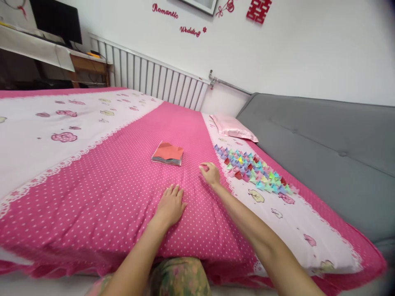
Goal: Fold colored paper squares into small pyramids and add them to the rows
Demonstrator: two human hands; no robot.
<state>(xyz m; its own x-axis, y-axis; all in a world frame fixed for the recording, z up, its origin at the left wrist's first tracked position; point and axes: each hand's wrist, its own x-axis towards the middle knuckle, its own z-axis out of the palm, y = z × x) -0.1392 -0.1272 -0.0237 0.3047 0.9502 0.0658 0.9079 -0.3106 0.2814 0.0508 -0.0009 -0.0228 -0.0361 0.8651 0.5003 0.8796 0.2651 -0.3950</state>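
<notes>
My left hand (170, 204) lies flat on the pink dotted bedspread (129, 181), fingers stretched out, holding nothing. My right hand (210, 172) rests further out on the spread with its fingers curled around a small pink piece I cannot make out. A stack of square paper sheets (167, 153), red on top, lies beyond both hands. To the right of my right hand, several folded paper pieces (253, 169) in many colours lie in rows on the white strip of the spread.
A small pink pillow (233, 127) lies past the folded pieces. A grey padded headboard (324, 139) runs along the right. A white radiator (154, 78) lines the far wall; a desk with a dark monitor (57, 18) stands at the far left.
</notes>
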